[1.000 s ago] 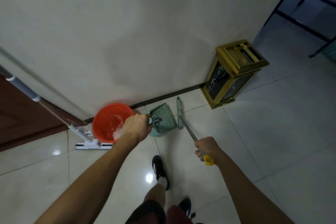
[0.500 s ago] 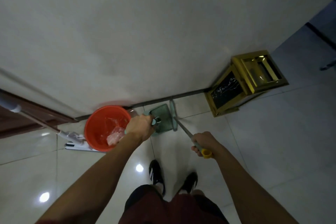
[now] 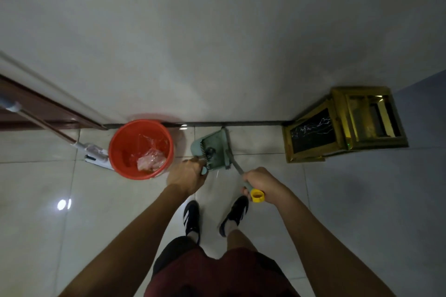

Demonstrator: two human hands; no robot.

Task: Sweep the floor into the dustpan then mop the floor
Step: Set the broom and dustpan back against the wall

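While the left hand [image 3: 187,176] curled its fingers round the handle of the green dustpan [image 3: 212,152], the pan sat on the pale floor [image 3: 362,200] close to the wall, just right of the orange bucket [image 3: 141,148]. Beside it, the right hand [image 3: 263,182] gripped the broom [image 3: 235,166] near its yellow end cap, the head touching the pan's right edge. Behind the bucket, the mop [image 3: 91,152] lay untouched, and a gold bin [image 3: 347,125] stood well right.

One bucket [image 3: 141,149], one dustpan [image 3: 213,149], one broom [image 3: 235,164], one mop [image 3: 91,152], one bin [image 3: 347,123], two shoes [image 3: 191,218].
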